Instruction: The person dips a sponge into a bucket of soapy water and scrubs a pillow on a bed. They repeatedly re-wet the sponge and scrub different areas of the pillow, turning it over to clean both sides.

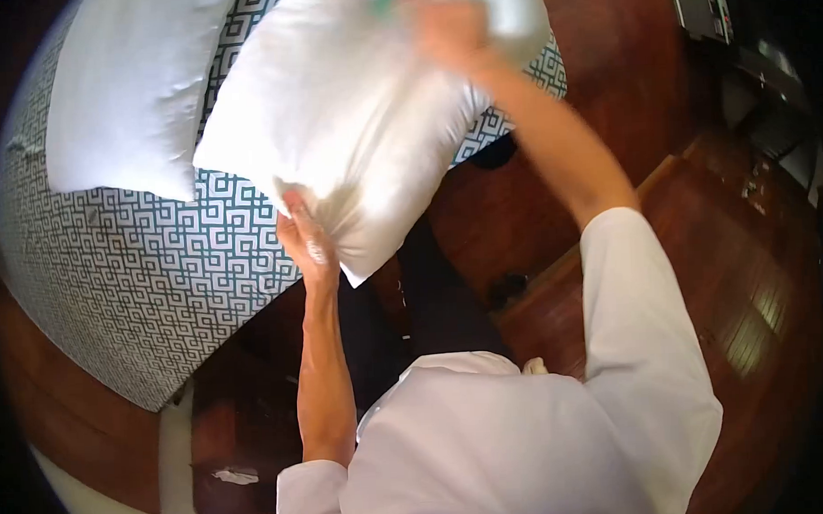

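Observation:
A plump white pillow [333,97] lies tilted over the edge of a bed. Near its lower corner my left hand [307,238] grips the fabric, pulling creases into it. Above the pillow's upper part is my right hand [449,29], smeared by motion and closed like a fist. A green object [386,0] sticks out from it to the left over the white cloth; blur hides its exact kind.
A second white pillow [134,94] rests at the left on the geometric-patterned bedspread [167,256]. Dark reddish wooden floor [748,291] runs along the right. Dark furniture [759,91] stands at the far right. A pale crumpled scrap [235,476] lies at the lower left.

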`<state>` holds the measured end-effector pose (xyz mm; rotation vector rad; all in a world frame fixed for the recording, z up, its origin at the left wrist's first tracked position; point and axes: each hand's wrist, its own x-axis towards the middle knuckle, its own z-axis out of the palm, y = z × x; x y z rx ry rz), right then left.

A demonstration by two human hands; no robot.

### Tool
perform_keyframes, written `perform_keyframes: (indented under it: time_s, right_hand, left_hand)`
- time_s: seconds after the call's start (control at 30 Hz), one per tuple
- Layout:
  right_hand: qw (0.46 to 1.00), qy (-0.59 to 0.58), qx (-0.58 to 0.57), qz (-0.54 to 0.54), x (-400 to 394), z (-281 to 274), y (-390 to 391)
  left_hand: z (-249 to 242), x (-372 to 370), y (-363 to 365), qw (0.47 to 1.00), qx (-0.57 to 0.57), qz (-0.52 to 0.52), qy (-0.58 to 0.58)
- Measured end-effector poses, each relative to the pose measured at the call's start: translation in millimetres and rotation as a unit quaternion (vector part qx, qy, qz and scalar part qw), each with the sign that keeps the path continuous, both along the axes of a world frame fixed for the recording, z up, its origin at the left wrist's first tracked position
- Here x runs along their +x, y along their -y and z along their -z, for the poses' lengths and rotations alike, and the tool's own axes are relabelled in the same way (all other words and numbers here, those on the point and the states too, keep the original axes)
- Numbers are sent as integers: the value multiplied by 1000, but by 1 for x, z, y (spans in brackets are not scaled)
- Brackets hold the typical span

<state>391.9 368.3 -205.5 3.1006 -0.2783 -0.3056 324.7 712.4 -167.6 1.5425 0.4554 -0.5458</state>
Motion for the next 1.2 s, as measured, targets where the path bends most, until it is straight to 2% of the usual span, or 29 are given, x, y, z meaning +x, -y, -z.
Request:
perform_keyframes:
  time_s: [0.07, 0.1, 0.13, 0.17, 0.2, 0.23, 0.27, 0.3, 0.37, 0.4, 0.43, 0.47, 0.53, 0.57, 0.63, 0.67, 0.73, 0.8, 0.87, 0.9, 0.93, 0.97, 1.0, 1.03, 1.1, 1.13, 1.17, 1.2]
  right_hand:
    - [981, -45, -44, 185, 2, 26, 145]
    - [981, -51, -37, 185, 3, 11, 136]
    - [982, 76, -97, 145, 13, -28, 124]
    - [959, 209, -164, 102, 24, -62, 114]
    - [969, 198, -99, 113, 27, -45, 82]
    - [975, 182, -31, 125, 36, -20, 27]
    - [932, 330, 107, 101, 34, -55, -70]
    - [944, 293, 149, 32, 20, -53, -101]
    - [941, 199, 256, -96, -8, -49, -162]
    - [939, 210, 263, -67, -5, -28, -145]
    - [969, 187, 133, -97, -3, -4, -105]
    - [988, 126, 67, -62, 9, -2, -40]
    - [999, 42, 4, 28, 23, -30, 62]
    - [996, 37, -57, 62, 21, -21, 87]
    - [969, 176, -134, 105, 28, -29, 111]
    - [967, 190, -134, 100, 31, -37, 118]
    - [936, 297, -69, 174, 33, -50, 113]
    - [935, 304, -57, 174, 27, -73, 89]
    - [952, 233, 20, 200, 22, -76, 62]
    - [954, 235, 19, 185, 21, -86, 35]
    - [933, 340, 65, 94, 19, -82, 13]
    - [916, 370, 136, 77, 18, -83, -22]
    - [922, 315, 212, 72, 12, -102, -66]
    - [911, 318, 261, 44, 10, -92, -106]
    - [892, 277, 353, -51, 3, -121, -181]
    - [890, 245, 373, -94, -4, -104, -213]
    - [886, 282, 345, -133, -7, -92, -223]
    - [878, 317, 315, -172, -6, -83, -227]
  left_hand:
    - [4, -10, 9, 1000, 6, 7, 9]
    - [-1, -13, 6, 1000, 13, -7, 12]
    - [-2, -14, 11, 999, 13, -20, 21]
    - [-2, -11, 19, 998, -17, -55, 13]
    - [-5, -11, 26, 995, -47, -90, 0]
    - [-16, -4, 32, 997, -34, -68, 13]
    - [-2, -3, 16, 1000, -10, -28, -6]
    - [3, 0, 9, 999, -22, -16, 19]
    - [-25, 9, 28, 997, -44, -49, 48]
    - [-40, 16, 30, 995, -51, -85, 5]
    - [-28, 7, 21, 997, -29, -72, 18]
    - [-12, -7, 11, 997, -8, -64, 34]
    - [2, -18, 20, 996, 79, 24, 27]
    - [-15, -13, 38, 998, 63, 8, 29]
    - [-31, -14, 36, 1000, 20, -5, 12]
    - [-37, -8, 32, 1000, -21, -10, 2]
    - [-25, 2, -3, 1000, 5, 17, -7]
    - [-14, 19, -23, 988, 138, 41, -57]
    - [-5, 40, -16, 993, 52, -40, -100]
    - [17, 42, -23, 989, -2, -70, -132]
    - [11, 51, -12, 988, -55, -64, -132]
    - [21, 50, -7, 994, -34, -62, -81]
    - [30, 44, -5, 998, -14, -56, -33]
    - [31, 39, -5, 997, -12, -57, -41]
    - [22, 39, 4, 999, 16, -45, 11]
    - [7, 29, 11, 987, 51, 31, 151]
    - [4, 22, 19, 985, -107, -105, 81]
    - [-2, 19, 24, 936, -258, -239, 7]
